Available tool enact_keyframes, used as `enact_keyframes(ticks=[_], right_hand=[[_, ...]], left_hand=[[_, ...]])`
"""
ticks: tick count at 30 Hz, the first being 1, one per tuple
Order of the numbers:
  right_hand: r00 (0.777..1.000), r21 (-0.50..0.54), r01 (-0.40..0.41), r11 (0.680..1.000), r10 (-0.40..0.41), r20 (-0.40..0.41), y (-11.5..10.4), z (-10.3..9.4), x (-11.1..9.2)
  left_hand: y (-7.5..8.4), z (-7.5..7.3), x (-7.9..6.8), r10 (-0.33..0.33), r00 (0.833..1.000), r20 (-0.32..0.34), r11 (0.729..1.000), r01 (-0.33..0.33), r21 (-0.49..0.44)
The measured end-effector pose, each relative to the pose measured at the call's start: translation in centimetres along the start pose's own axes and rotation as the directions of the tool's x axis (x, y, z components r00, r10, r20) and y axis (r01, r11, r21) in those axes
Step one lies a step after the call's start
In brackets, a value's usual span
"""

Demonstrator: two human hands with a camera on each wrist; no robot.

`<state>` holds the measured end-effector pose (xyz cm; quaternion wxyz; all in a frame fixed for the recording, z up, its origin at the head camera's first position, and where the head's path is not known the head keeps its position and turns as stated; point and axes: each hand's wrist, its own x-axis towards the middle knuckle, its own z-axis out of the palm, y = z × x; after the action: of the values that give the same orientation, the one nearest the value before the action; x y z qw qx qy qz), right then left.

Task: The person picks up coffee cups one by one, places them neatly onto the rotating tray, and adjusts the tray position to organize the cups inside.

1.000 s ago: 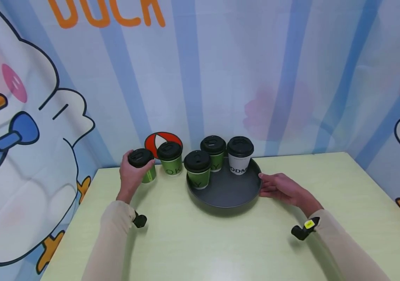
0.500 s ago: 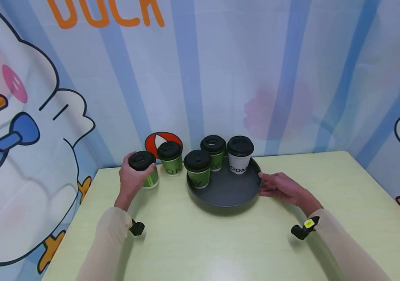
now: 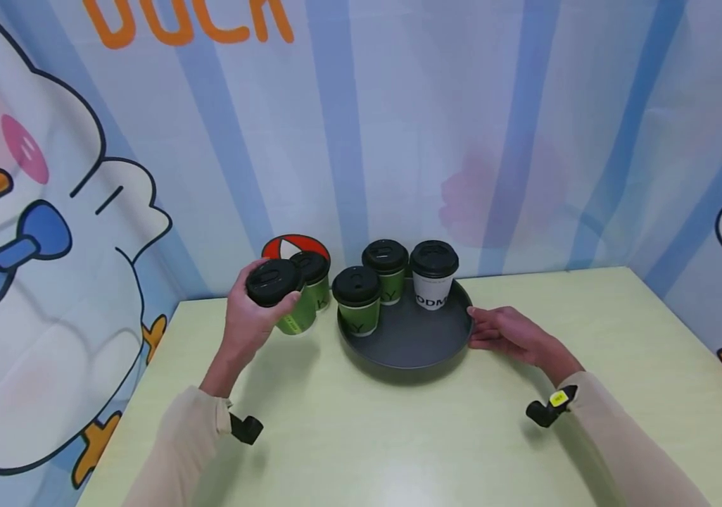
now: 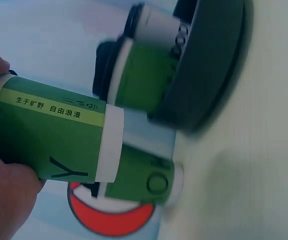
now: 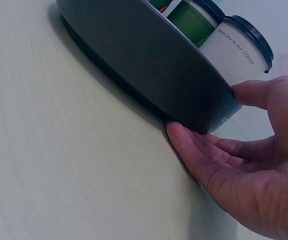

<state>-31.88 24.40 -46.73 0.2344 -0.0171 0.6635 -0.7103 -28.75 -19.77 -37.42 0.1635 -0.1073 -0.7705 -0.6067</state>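
Green cup [image 3: 279,287], black-lidded, is off the table [image 3: 361,436] in the grasp of the left hand [image 3: 248,313], its thumb and fingers curled round the side. With twelve o'clock away from the person, it hangs between nine and ten o'clock of the dark tray [image 3: 408,345], well apart from the rim. In the left wrist view its white base hangs free, and a strip of Chinese characters and a letter Y show on its side.

Opposite, at three o'clock of the tray, the right hand [image 3: 509,334] pinches the rim — thumb on the upper edge, fingers against the lower outer wall.

Three lidded cups stand upright on the tray: a white cup [image 3: 432,290] at one o'clock, a far green cup [image 3: 393,285] at eleven, and a near green cup [image 3: 359,317] between nine and ten, close to the rim. One more, the OK cup [image 3: 319,292], stands on the table at ten o'clock of the tray, partly hidden in the head view by the held one. Past twelve o'clock hangs a blue striped backdrop [image 3: 412,127] — a large cartoon duck [image 3: 32,296] fills its left end.
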Motion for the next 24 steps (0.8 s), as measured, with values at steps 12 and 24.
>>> enact_keyframes(ticks=[12,24], right_hand=[[1.000,-0.002,-0.012,1.000,0.012,-0.029,0.0,0.0,0.1],[1.000,0.006,0.015,1.000,-0.015,-0.021,0.2,0.2,-0.2]], left_hand=[[6.0,5.9,-3.2,0.059,0.989,0.133,0.995,-0.047,-0.091],[2.5,11.4,-3.7,0.101,0.990,0.100,0.994,-0.095,-0.060]])
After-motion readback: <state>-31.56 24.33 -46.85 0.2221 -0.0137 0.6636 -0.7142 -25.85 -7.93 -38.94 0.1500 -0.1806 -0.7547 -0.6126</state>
